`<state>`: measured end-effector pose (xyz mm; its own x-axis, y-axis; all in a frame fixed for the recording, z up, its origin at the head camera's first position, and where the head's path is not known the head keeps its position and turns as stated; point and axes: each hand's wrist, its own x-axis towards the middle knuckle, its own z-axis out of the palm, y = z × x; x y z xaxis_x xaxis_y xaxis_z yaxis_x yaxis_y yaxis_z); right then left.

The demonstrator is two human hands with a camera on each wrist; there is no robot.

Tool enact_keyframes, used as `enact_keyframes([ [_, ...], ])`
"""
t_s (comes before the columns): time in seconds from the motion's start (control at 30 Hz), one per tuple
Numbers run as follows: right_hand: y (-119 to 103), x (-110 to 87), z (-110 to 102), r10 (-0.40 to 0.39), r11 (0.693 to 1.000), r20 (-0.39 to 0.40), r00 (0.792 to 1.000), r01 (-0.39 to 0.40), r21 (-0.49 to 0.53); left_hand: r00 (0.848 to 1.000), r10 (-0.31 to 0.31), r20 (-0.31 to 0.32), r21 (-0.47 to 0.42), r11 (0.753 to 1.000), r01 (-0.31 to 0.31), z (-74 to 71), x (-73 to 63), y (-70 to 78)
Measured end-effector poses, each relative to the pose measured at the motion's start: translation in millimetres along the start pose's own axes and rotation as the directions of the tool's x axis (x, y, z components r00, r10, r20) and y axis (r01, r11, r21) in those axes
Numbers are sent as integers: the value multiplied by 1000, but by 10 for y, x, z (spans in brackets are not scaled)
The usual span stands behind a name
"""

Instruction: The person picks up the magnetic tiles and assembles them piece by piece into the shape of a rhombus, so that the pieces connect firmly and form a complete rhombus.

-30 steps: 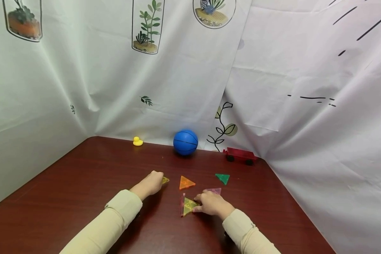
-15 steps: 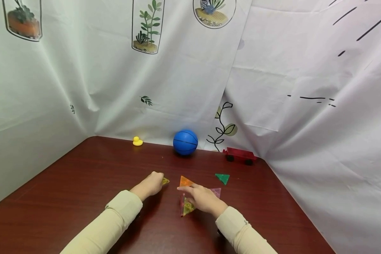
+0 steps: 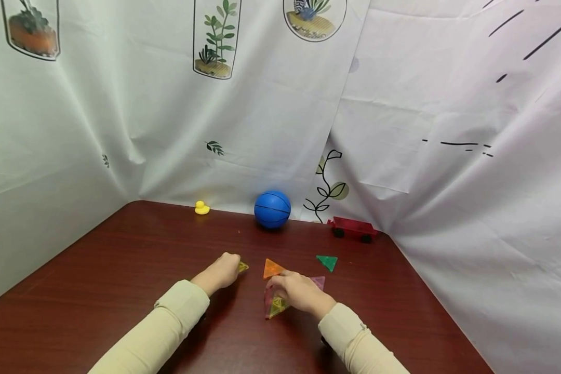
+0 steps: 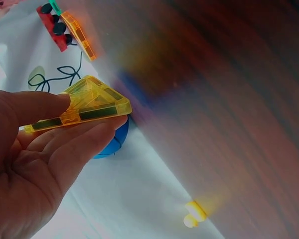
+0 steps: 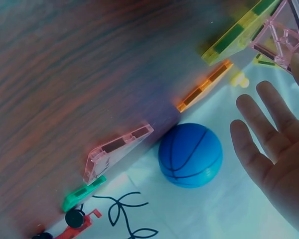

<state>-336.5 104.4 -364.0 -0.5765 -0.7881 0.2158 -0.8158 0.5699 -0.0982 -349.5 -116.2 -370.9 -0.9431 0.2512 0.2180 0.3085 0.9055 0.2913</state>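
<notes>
My left hand (image 3: 222,270) pinches a yellow translucent triangular magnetic tile (image 4: 94,102) between thumb and fingers, just above the dark wooden table. Over a second yellow triangular tile (image 3: 277,307) lying on the table, my right hand (image 3: 296,292) has its index finger curled onto a pink triangular tile (image 3: 267,306). That pink tile stands on edge along the yellow one's left side. In the right wrist view, a finger overlaps the pink tile (image 5: 281,37) while the other fingers stay extended beside it. The right thumb is hidden.
An orange triangular tile (image 3: 271,268) lies between the hands, slightly farther back. Another pink tile (image 3: 319,282) and a green tile (image 3: 328,262) lie to the right. Along the back stand a yellow duck (image 3: 202,208), a blue ball (image 3: 272,209) and a red wagon (image 3: 354,227).
My right hand has shifted up and left from the yellow tile's right corner to the standing pink tile, and its index finger has curled down. The left hand keeps its tile in place.
</notes>
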Motion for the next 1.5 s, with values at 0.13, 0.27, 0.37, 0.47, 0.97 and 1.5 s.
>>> enact_keyframes([
  [0.13,-5,-3,-3,8,1000,-9,1000,-8,-2,1000,3,5,-5,1000,-3,1,-11,6],
  [0.27,-6,3,2,15,1000,-22,1000,-15,-23,1000,1,6,-8,1000,-1,2,-17,7],
  [0.37,-9,10,6,33,998,-29,999,-34,-51,1000,2,0,-16,1000,-2,-1,-24,6],
  [0.47,-14,14,5,57,994,-32,998,-60,-89,1000,-8,1,-40,999,8,-11,-42,9],
  [0.97,-5,63,24,208,977,-32,978,-209,-37,987,103,-122,-130,984,-119,-79,-181,-39],
  [1.5,19,78,95,221,975,-96,971,-222,-2,953,303,19,-346,896,-278,-281,-256,-34],
])
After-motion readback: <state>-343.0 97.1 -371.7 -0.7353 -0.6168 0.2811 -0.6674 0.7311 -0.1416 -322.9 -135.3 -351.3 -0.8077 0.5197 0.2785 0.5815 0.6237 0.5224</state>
